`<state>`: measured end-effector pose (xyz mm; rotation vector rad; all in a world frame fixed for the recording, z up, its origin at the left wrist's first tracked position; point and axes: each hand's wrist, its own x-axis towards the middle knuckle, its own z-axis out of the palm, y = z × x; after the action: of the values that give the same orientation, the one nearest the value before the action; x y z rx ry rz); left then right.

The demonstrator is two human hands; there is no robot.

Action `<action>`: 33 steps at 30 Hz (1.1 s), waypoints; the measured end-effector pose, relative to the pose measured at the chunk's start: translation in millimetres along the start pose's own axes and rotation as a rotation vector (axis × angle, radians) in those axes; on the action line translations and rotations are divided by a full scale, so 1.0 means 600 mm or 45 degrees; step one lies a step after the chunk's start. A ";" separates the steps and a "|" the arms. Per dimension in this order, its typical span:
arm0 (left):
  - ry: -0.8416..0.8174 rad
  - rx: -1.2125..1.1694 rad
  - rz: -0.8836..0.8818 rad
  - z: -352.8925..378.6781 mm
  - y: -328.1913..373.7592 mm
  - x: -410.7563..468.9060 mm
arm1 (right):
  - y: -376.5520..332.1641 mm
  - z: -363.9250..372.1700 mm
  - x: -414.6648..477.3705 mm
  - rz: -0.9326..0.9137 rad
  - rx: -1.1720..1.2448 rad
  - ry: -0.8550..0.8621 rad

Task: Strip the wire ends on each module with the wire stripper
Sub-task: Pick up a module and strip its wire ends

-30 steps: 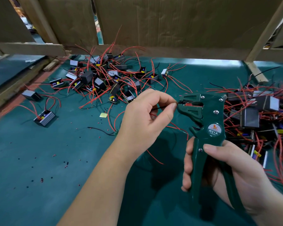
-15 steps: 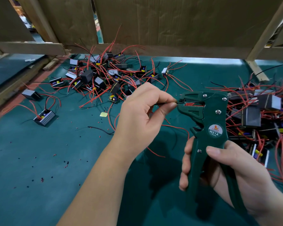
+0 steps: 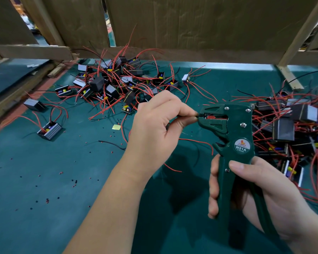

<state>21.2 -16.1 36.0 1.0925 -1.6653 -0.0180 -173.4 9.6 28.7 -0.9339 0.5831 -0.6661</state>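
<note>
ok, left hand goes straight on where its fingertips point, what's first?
The head of the wire stripper, almost touching the fingertips of the left hand; the black wire it pinches runs into the jaws.

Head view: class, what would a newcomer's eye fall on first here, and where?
The dark green wire stripper, gripped upright in the right hand at lower right, stands out first. The left hand pinches a wire end at its nose. Behind and at the right edge, modules with red wires lie heaped on the teal mat.
</note>
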 end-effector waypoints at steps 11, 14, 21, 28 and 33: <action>-0.636 0.092 -0.350 0.000 -0.007 -0.009 | 0.007 0.002 0.008 0.017 0.142 0.253; -0.629 0.145 -0.400 -0.002 -0.014 -0.009 | 0.010 -0.003 0.011 -0.049 0.248 0.182; -0.246 -0.332 -0.711 0.008 -0.014 -0.007 | -0.004 -0.023 0.017 -0.098 0.353 0.299; -0.044 -0.676 -0.883 0.012 -0.003 -0.001 | -0.002 -0.016 0.011 0.080 0.373 0.069; -0.042 -0.714 -0.832 0.013 0.000 -0.002 | -0.002 -0.007 0.003 0.027 0.336 -0.142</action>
<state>15.3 -19.1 32.2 1.1389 -1.1531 -0.8726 -175.3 5.7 27.3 -0.7119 0.3939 -0.6498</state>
